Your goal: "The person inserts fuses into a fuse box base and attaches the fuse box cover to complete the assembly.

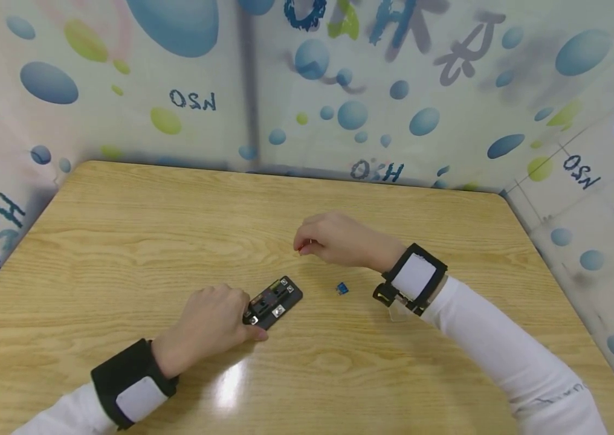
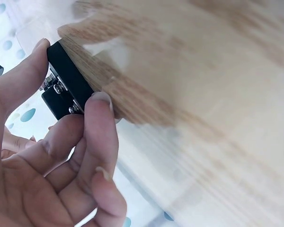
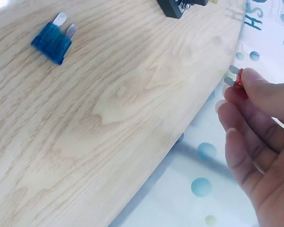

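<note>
My left hand (image 1: pixel 211 320) grips the near left end of a black fuse holder block (image 1: pixel 280 305), thumb on one edge and fingers on the other. The left wrist view shows the block's dark side (image 2: pixel 68 66) between thumb and fingertips, with metal screws on its face. To the right, above the wood, my right hand (image 1: pixel 334 238) pinches a red blade fuse (image 3: pixel 239 84) between thumb and index finger. Its two metal prongs stick out past the fingertips. A blue blade fuse (image 1: pixel 342 288) lies on the table below the right hand, its prongs (image 3: pixel 60 19) bare.
The wood-grain table (image 1: pixel 138 241) has rounded far corners. Behind it and at both sides hangs pale sheeting (image 1: pixel 203 133) with blue and green spots and letters. A small clear piece (image 1: pixel 400 313) lies under the right wrist strap.
</note>
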{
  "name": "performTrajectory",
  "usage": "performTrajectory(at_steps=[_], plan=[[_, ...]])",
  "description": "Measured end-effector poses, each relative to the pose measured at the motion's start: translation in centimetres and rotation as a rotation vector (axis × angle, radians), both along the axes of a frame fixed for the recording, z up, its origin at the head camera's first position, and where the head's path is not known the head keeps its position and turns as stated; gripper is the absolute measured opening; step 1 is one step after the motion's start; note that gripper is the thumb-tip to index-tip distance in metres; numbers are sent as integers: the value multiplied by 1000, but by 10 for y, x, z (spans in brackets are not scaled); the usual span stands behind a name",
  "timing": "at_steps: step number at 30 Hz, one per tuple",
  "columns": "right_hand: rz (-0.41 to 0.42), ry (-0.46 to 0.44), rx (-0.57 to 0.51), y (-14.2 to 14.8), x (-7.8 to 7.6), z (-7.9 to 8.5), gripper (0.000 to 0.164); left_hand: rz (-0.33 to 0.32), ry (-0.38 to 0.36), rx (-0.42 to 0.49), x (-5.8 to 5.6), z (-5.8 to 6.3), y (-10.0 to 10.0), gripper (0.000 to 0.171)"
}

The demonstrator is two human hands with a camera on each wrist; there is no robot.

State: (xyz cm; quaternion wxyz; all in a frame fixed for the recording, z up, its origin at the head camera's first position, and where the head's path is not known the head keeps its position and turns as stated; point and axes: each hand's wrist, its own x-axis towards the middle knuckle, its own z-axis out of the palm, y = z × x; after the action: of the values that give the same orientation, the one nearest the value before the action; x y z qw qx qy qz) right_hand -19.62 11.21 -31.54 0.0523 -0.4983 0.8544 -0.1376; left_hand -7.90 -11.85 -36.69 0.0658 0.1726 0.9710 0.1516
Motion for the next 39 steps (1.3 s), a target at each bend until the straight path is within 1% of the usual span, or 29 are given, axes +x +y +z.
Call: performTrajectory(at_steps=[9,15,19,22,25,29,33,36,39], plan=[[27,11,33,-17,10,6,8,3,-3,9,0,0,0,47],[32,7,38,-22,11,10,6,1,-8,3,0,0,0,47],[32,-3,23,-24,12,15,5,-4,0,2,0,1,0,47],[56,-3,19,-27,14,17,6,-6,3,4,0,1,0,47],[101,-20,48,-31,17,15,10,-9,4,5,0,1,-1,47],[145,-45,118,-38,24,9,12,-16,7,8,0,0,-1,46],[166,-42,170,-44,31,6,14,-23,20,3,0,0,-1,46],[175,-37,184,-47,35,4,17,-30,33,4,0,0,-2,47],[177,-35,192,-49,38,1,15,-36,38,15,1,-1,-2,47]])
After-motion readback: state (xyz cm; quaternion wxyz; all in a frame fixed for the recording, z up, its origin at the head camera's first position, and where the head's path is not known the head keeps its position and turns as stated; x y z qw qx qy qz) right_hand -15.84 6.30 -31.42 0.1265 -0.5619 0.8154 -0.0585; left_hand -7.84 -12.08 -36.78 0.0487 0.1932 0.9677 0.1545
